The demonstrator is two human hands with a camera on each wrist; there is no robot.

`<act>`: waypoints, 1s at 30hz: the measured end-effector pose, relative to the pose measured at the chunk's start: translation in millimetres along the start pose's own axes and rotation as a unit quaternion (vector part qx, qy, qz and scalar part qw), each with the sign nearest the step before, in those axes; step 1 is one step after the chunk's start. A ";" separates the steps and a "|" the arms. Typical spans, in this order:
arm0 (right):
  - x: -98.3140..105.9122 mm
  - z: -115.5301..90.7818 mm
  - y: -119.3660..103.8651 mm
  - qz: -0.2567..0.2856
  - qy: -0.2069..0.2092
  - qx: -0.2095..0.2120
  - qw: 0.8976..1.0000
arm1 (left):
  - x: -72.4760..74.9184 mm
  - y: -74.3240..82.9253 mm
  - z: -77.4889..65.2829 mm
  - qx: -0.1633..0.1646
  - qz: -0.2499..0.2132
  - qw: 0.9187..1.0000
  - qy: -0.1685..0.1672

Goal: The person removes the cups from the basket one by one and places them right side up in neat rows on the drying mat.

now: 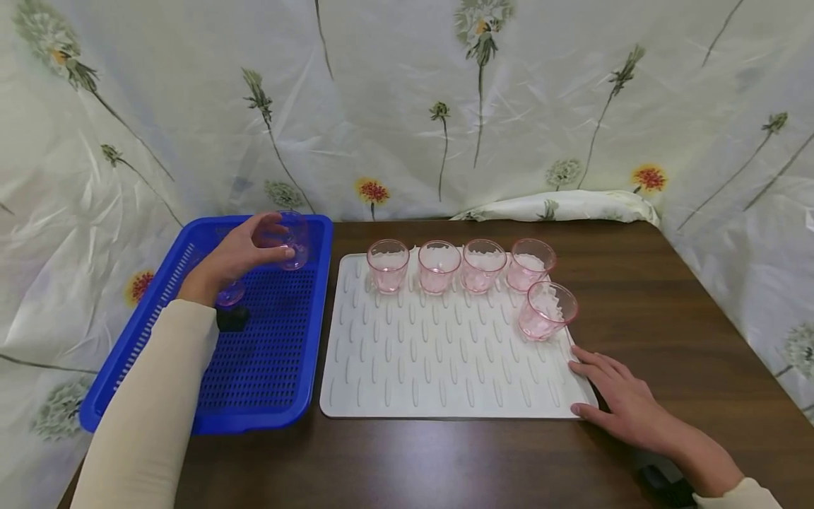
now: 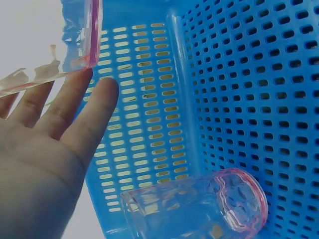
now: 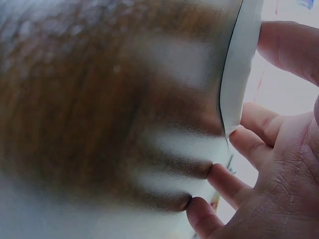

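Fingers of left hand [image 1: 238, 256] are wrapping round clear pink ribbed glass tumbler [image 1: 291, 239] at far edge of blue perforated plastic tray [image 1: 267, 367]: light, slick, breakable, so grip mid-wall; right hand [image 1: 620, 399] is lying flat, holding nothing.

We note the held glass [image 1: 291, 239], a clear pink-tinted tumbler with a faceted wall, standing roughly upright above the far right corner of the blue perforated tray [image 1: 267, 367], lifted off the tray floor; the left wrist view shows its pink rim [image 2: 92, 35] at the fingertips. We see a second glass [image 2: 199, 209] of the same kind lying on its side on the tray floor, its mouth turned toward the tray's side wall. We count five more pink glasses [image 1: 470, 268] standing upright, mouths up, on the white ribbed mat [image 1: 439, 375]: four in a row along its far edge and one just in front of the rightmost.
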State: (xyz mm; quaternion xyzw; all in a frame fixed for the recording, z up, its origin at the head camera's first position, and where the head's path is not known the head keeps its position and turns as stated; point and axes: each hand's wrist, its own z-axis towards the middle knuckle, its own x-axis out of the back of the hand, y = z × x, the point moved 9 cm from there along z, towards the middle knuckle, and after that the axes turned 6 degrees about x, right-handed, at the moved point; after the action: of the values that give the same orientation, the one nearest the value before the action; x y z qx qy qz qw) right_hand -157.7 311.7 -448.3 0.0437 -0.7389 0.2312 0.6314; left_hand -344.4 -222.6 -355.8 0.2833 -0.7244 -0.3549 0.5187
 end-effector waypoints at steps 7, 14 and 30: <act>1.2 -0.2 -1.1 -0.002 0.007 0.007 1.000 | 1.2 1.0 -0.3 0.002 -0.010 1.000 0.006; 3.4 0.9 -2.2 -0.008 0.015 0.014 1.000 | 0.8 6.0 0.1 0.000 -0.030 0.999 0.012; 2.4 0.0 -0.7 -0.009 0.017 0.014 1.000 | -19.2 75.9 -0.6 -0.032 -0.040 0.999 0.017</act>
State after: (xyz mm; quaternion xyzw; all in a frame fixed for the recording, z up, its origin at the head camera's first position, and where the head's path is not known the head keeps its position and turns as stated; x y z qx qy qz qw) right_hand -157.9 311.6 -445.8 0.0554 -0.7241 0.2366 0.6454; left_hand -341.2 -163.2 -304.9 0.3012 -0.6918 -0.3932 0.5254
